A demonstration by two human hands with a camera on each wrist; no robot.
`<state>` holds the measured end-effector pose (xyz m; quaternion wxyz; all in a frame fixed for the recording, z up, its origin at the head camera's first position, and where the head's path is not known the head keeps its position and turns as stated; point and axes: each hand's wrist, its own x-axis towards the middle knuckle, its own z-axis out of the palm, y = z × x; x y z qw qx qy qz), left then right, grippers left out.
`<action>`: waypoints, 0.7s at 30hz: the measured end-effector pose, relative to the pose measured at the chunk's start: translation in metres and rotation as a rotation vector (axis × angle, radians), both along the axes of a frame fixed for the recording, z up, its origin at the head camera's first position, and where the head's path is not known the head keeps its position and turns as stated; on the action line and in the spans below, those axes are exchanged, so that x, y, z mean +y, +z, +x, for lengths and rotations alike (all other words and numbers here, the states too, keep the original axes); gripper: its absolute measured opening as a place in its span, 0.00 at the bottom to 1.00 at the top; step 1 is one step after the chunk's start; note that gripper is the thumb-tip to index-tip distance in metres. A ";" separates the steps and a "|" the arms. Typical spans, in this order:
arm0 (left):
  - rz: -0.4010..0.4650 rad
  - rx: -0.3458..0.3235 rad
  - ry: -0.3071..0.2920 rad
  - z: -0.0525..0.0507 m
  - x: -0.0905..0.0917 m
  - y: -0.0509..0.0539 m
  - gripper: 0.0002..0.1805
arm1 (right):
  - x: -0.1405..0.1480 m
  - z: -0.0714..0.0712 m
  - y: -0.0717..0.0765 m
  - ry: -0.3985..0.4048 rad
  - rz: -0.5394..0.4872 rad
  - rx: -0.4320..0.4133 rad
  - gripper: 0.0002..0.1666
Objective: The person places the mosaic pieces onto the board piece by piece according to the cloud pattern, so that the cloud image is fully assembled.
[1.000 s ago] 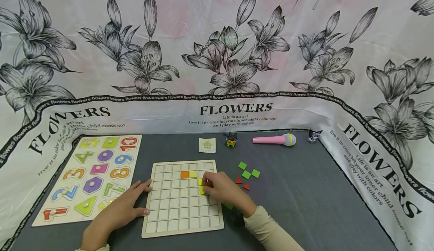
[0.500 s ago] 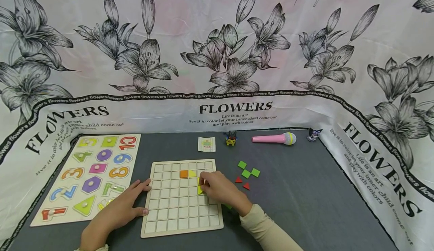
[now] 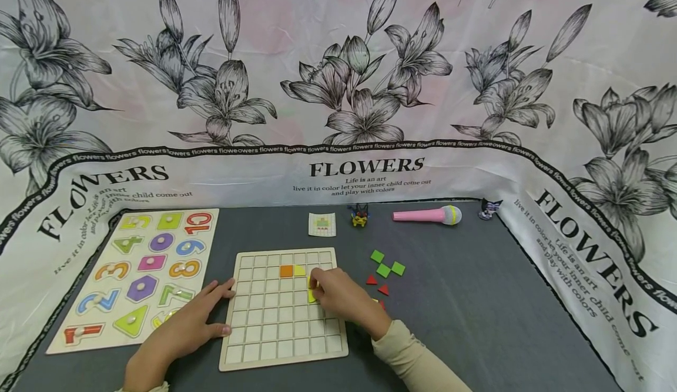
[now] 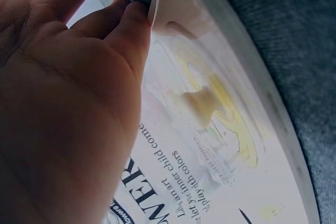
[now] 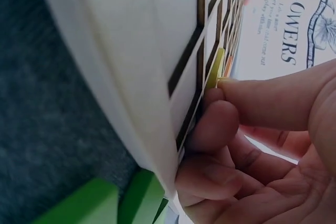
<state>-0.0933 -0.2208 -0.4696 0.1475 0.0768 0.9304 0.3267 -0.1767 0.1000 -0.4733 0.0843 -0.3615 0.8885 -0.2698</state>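
Observation:
A pale wooden grid board (image 3: 270, 333) lies on the dark tabletop. My left hand (image 3: 182, 328) rests at its left edge, fingers extended, with fingertips and thumb touching the rim. At the right side of the grid, my right hand (image 3: 346, 297) has curled fingers, thumb and forefinger pinching a small yellow tile (image 5: 214, 69) at the cells. Part of a yellow tile (image 3: 312, 297) shows beside those fingertips; the hand hides the rest. Farther up the grid sit an orange square tile (image 3: 286, 271) and a yellow tile (image 3: 300, 270), side by side.
Right of the board lie several green squares (image 3: 383, 270) and red triangles (image 3: 372, 280). A number puzzle board (image 3: 153, 260) is on the left. Behind are a pattern card (image 3: 322, 224), a small figurine (image 3: 359, 216), a pink toy microphone (image 3: 425, 217) and another figurine (image 3: 489, 209).
The right hand has shifted very slightly at the yellow tiles. A red piece now shows past its wrist, where a green one had peeked out below. The left hand stays on the rim.

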 end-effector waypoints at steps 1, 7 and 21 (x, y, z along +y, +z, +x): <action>-0.003 -0.001 0.001 0.000 0.000 0.000 0.41 | 0.000 0.000 0.000 -0.002 -0.004 -0.005 0.05; -0.008 -0.005 0.002 0.000 0.000 0.000 0.40 | 0.004 -0.001 -0.001 -0.002 -0.048 -0.049 0.04; -0.021 -0.016 0.006 -0.003 0.000 -0.001 0.45 | 0.034 0.003 0.010 -0.008 -0.182 -0.100 0.03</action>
